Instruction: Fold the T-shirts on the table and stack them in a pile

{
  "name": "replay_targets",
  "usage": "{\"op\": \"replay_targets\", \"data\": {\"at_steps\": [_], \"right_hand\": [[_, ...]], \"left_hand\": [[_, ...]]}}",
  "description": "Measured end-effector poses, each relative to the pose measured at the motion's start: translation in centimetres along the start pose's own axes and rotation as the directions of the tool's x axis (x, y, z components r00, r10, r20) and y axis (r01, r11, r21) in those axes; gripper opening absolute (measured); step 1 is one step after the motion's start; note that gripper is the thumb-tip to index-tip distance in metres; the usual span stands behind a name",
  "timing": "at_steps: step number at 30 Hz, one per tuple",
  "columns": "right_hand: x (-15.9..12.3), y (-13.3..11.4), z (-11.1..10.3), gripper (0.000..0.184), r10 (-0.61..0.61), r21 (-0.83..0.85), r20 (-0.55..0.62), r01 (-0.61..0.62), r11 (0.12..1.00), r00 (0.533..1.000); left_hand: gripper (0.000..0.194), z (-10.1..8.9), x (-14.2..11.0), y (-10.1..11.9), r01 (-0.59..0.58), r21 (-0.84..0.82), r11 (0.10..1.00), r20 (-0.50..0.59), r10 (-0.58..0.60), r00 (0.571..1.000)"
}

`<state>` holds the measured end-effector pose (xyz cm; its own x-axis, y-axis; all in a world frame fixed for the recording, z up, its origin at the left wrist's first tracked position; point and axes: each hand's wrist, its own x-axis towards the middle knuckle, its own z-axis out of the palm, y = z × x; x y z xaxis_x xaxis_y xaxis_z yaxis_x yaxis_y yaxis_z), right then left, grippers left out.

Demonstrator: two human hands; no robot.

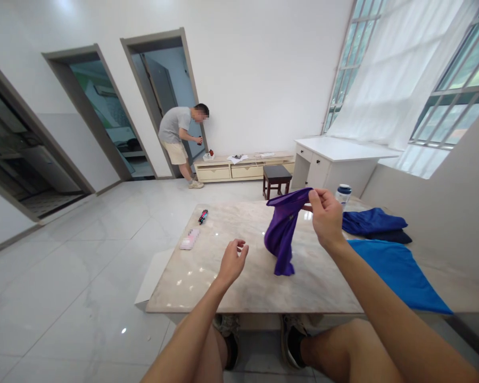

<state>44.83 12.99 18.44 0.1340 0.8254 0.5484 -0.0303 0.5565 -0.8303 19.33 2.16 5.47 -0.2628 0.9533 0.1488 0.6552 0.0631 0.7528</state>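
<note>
My right hand point(325, 218) is raised over the marble table point(239, 290), pinching the top edge of a purple cloth garment point(281, 234) that hangs down and rests on the tabletop. My left hand point(232, 261) hovers nearby over the table, fingers loosely curled and holding nothing. To the right lie a bright blue cloth point(399, 274) and a folded dark blue garment point(369, 222). Behind my right hand stands a clear bottle with a dark blue cap point(343, 196). Farther left on the table are a small black and red object point(203, 216) and a pink flat packet point(189, 239).
A white sheet point(154, 276) sticks out under the table's left edge. Another person point(179, 141) stands at the back by a low cream cabinet point(243, 167), holding something small. A dark stool point(277, 178) and a white desk point(339, 159) stand nearby.
</note>
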Motion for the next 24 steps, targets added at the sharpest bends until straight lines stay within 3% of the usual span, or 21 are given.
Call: {"op": "replay_targets", "data": {"at_steps": [4,8,11,15,18,20,24], "right_hand": [[-1.6,1.2,1.5,0.046,0.17,0.164,0.019,-0.17,0.972,0.985],[-3.5,4.0,1.6,0.049,0.338,0.216,0.185,-0.374,0.902,0.923],[-4.4,5.2,1.8,0.05,0.423,0.213,0.312,-0.496,0.841,0.851],[-5.0,5.2,1.9,0.055,0.48,0.159,0.436,-0.59,0.792,0.761],[-5.3,4.8,1.7,0.054,0.496,0.107,0.49,-0.614,0.782,0.717],[-5.4,4.7,1.5,0.055,0.499,0.103,0.467,-0.606,0.789,0.729],[-5.4,5.2,0.9,0.061,0.514,0.114,0.334,-0.575,0.81,0.79]], "left_hand": [[0.058,0.3,1.2,-0.9,0.096,-0.22,0.971,-0.21,-0.144,0.967],[0.076,-0.5,1.7,-0.2,0.029,-0.108,0.994,-0.334,-0.064,0.94],[0.08,-0.1,1.7,1.2,-0.072,-0.058,0.996,-0.252,0.055,0.966],[0.072,2.1,1.2,3.4,-0.215,-0.213,0.953,-0.055,0.208,0.977],[0.041,3.3,1.0,4.9,-0.276,-0.292,0.916,-0.046,0.275,0.96],[0.015,3.6,0.9,5.5,-0.281,-0.3,0.912,-0.057,0.277,0.959],[0.022,3.4,1.0,5.9,-0.28,-0.343,0.896,-0.061,0.277,0.959]]}}
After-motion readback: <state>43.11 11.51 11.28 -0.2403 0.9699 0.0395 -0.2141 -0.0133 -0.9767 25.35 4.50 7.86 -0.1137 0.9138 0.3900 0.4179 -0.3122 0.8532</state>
